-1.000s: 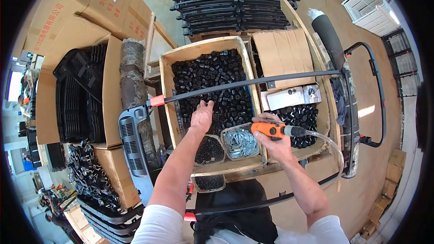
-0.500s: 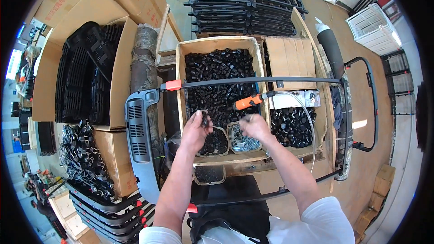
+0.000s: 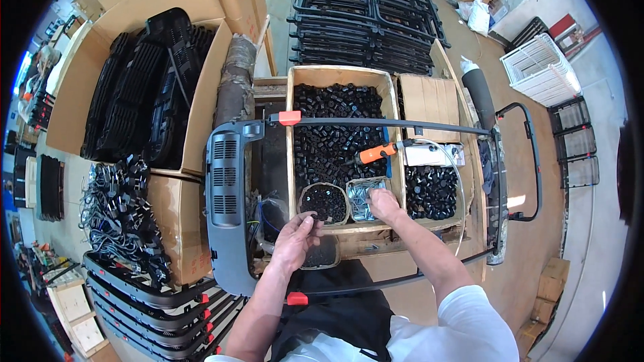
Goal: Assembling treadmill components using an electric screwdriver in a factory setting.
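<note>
My left hand [image 3: 295,239] is closed, with a small black part [image 3: 314,217] between thumb and fingertips, just in front of a small bin of little black pieces [image 3: 323,202]. My right hand [image 3: 385,206] reaches into a small bin of silver screws [image 3: 361,200]; its fingers are pressed together, and what they pinch is hidden. Behind both hands lies a wooden crate [image 3: 290,141] full of black cylindrical parts [image 3: 335,110]. An orange power driver [image 3: 377,153] with a hose rests over the crate's right side. A black frame [image 3: 376,122] with a grey vented panel [image 3: 225,181] lies around the bins.
Black knobs [image 3: 431,193] fill a compartment on the right, below a cardboard sheet [image 3: 431,104]. A carton [image 3: 64,110] of black vented panels stands at left, above a heap of cables [image 3: 121,208]. Stacked black frames [image 3: 365,20] stand at the back, with more [image 3: 147,322] at lower left.
My left hand has come down and nearer to me, away from the black cylindrical parts. My right hand has lowered into the screw bin. The view has shifted slightly.
</note>
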A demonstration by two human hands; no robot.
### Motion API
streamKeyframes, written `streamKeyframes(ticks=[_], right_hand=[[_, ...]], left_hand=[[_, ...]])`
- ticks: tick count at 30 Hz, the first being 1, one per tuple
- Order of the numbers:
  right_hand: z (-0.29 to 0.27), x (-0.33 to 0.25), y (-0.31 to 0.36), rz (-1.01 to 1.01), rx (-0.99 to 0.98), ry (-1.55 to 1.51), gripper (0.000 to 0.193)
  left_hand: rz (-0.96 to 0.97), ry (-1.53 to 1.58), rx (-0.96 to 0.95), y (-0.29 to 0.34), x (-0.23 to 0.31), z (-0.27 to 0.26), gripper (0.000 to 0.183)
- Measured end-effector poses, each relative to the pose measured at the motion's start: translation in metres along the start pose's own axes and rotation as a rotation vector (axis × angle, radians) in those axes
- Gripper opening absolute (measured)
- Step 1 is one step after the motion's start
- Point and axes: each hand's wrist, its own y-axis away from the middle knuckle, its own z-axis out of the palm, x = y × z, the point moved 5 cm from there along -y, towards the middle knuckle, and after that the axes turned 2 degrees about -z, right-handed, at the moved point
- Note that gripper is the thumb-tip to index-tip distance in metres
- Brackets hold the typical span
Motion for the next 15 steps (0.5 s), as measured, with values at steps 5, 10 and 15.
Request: streamKeyframes(ticks=[5,10,15], right_hand=[[-0.003,0.008,0.004,0.064,0.115,-0.079,0.02],[0.005,0.003,0.001,0.109,0.181,-0.082,0.024],[0.007,0.0,-0.012,0.151,0.095,0.024,0.03]], left_hand=[[-0.01,-0.029,0.003,0.014,-0.001,-0.018,0.03],[0.023,-0.049,-0.025,0.025,-0.003,-0.025,0.028],[0.013,-0.074,0.011,0.036,-0.008,-0.025,0.025]])
